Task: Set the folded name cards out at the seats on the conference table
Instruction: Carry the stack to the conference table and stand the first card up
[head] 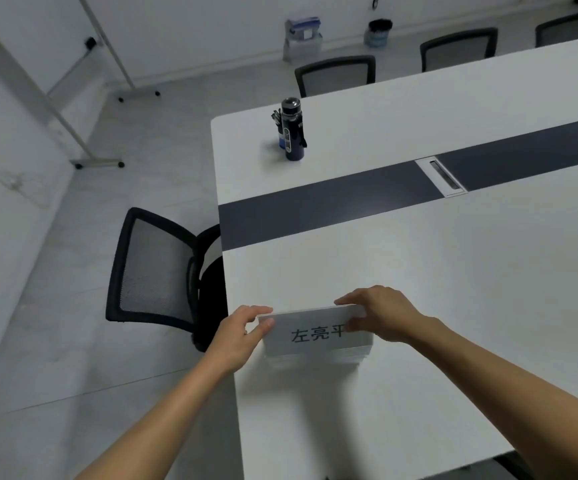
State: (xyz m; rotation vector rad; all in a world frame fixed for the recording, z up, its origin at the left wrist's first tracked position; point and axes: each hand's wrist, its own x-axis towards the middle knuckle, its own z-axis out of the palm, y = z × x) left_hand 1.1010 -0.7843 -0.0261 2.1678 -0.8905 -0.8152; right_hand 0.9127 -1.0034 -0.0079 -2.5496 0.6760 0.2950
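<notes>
A white folded name card (pixel 311 332) with black printed characters lies on top of a stack of like cards (pixel 318 358) near the left end of the white conference table (pixel 419 271). My left hand (pixel 242 336) pinches the card's left end between thumb and fingers. My right hand (pixel 379 315) pinches its right end, covering part of the print. Both forearms reach in from the bottom of the view.
A black mesh chair (pixel 155 268) stands at the table's left end. A dark water bottle (pixel 292 128) stands on the far half. A dark strip with a cable hatch (pixel 445 176) runs along the table's middle. Three more chairs line the far side. A whiteboard stand occupies the far left.
</notes>
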